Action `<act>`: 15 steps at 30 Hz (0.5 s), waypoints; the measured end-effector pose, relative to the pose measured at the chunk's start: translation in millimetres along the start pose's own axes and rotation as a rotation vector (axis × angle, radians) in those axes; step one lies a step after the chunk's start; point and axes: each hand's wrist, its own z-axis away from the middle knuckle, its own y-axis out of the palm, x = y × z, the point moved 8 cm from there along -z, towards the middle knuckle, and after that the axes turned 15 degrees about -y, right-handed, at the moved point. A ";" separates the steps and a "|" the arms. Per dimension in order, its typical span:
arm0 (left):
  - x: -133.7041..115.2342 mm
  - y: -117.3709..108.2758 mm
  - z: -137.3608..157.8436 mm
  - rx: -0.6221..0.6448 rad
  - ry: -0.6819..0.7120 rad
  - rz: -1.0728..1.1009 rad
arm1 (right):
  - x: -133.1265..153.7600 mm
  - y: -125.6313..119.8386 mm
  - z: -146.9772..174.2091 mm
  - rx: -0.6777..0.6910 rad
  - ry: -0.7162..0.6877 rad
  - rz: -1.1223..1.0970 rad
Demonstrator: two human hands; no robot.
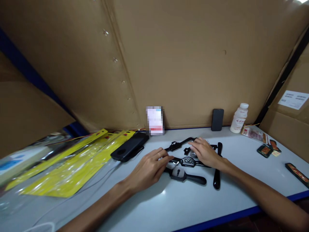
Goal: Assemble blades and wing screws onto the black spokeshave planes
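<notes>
Several black spokeshaves lie close together on the table in front of me. My left hand [154,166] has its fingers closed around the left handle of the middle spokeshave [188,161]. Below it, partly covered by that hand, rests a spokeshave with a grey plate [178,172]. My right hand [205,153] hovers over the far side of the group, fingers apart, near a small black metal piece [186,150]. Behind is a spokeshave with a curved handle [175,146]. Another one stands lengthwise on the right, its black handle [216,180] pointing toward me.
Yellow plastic packaging [79,164] and a black device with a cable [130,146] lie on the left. At the back are a blurred upright card [155,120], a dark phone [217,120] and a white bottle [239,118]. Small packets [265,150] lie right.
</notes>
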 end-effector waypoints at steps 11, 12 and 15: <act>-1.4 3.1 0.8 0.000 0.014 -0.011 | -2.3 13.7 -3.7 0.119 -0.063 -0.034; -1.5 3.5 0.9 0.004 0.014 -0.009 | -2.6 15.6 -4.3 0.125 -0.050 -0.045; -0.5 4.2 1.0 0.012 0.013 -0.001 | -8.2 18.2 -4.7 0.116 -0.003 -0.081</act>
